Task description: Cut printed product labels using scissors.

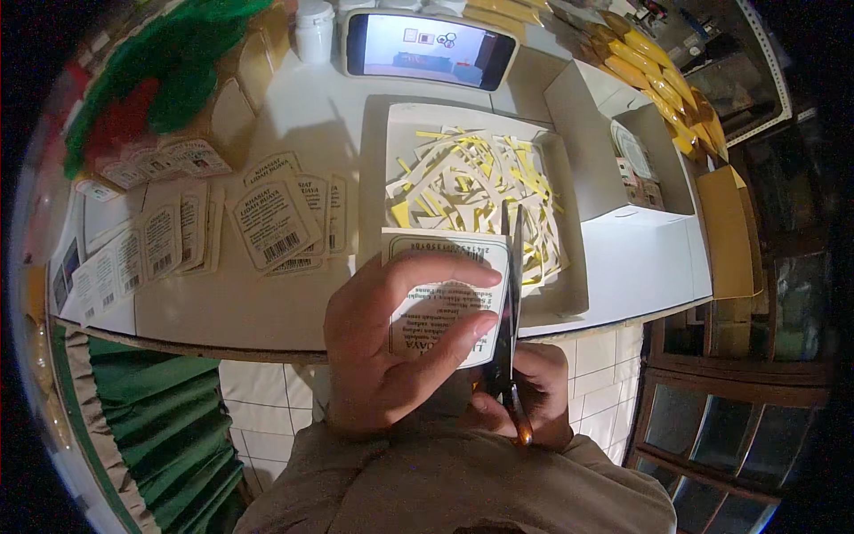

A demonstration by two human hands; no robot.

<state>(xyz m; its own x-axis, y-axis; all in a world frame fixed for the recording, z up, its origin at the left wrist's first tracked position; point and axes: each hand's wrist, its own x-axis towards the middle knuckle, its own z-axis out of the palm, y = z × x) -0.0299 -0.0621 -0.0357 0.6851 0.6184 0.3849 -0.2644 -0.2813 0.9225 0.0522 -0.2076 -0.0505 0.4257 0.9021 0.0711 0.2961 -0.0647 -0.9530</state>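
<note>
My left hand (393, 327) holds a printed paper label (427, 300) upside down, with thumb and fingertips near its right edge. My right hand (534, 394) grips the handles of a pair of scissors (512, 300), whose narrow blades point away from me along that edge of the label. The blades look slightly apart at their tips. Beyond the label stands an open cardboard box (574, 267) holding many white and yellow paper strips (467, 173). Printed labels with rounded corners (273, 220) lie in loose stacks on the white table (267, 314) to the left.
A phone (432, 50) leans sideways behind the box, beside white plastic jars (314, 32). To the right, a second box (567, 127) contains printed items. Yellow packets (640, 60) lie at the back right, with a brown cardboard box (728, 233) nearer. Green and red material (180, 80) covers the back left.
</note>
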